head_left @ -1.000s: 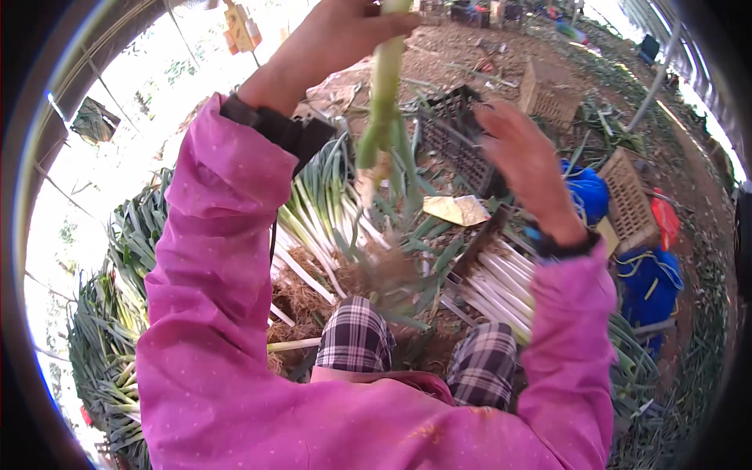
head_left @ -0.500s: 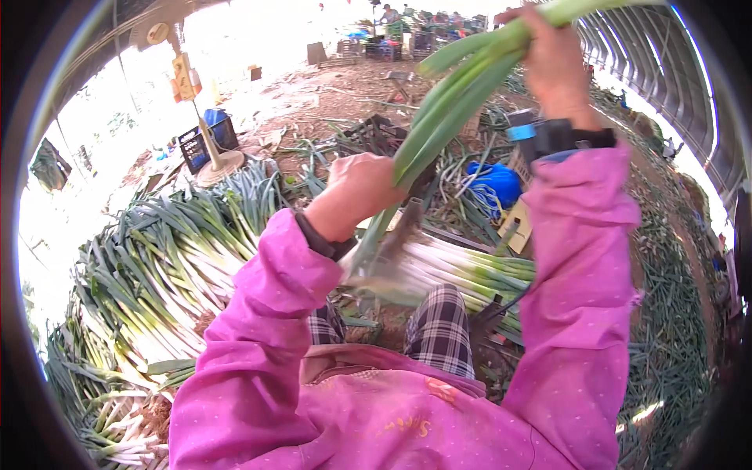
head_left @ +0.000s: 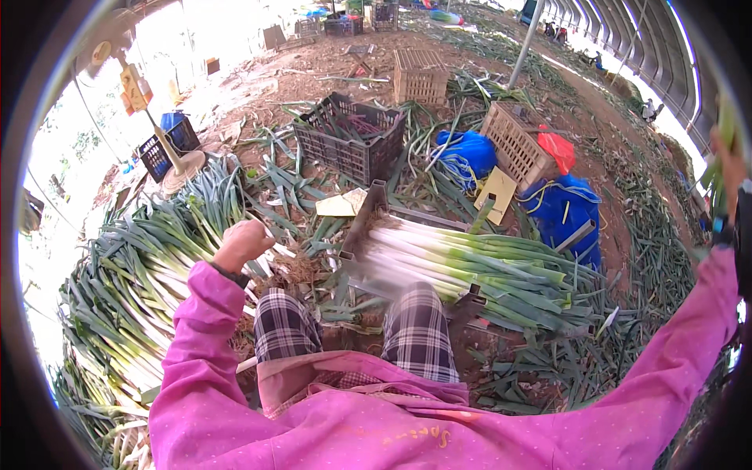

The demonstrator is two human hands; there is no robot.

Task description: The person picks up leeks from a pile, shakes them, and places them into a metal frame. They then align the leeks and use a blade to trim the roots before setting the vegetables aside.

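The left hand (head_left: 243, 243) is closed in a loose fist over the untrimmed leek pile (head_left: 149, 266) on the person's left, just above its root ends. The right hand (head_left: 728, 168) is raised at the picture's right edge, gripping green leek leaves (head_left: 719, 160). Trimmed leeks (head_left: 470, 270) lie stacked ahead of the knees, white ends leftward. Beyond them stand a black crate (head_left: 348, 141), a tan crate (head_left: 517, 145) and blue bags (head_left: 568, 207) on the dirt floor (head_left: 313, 66).
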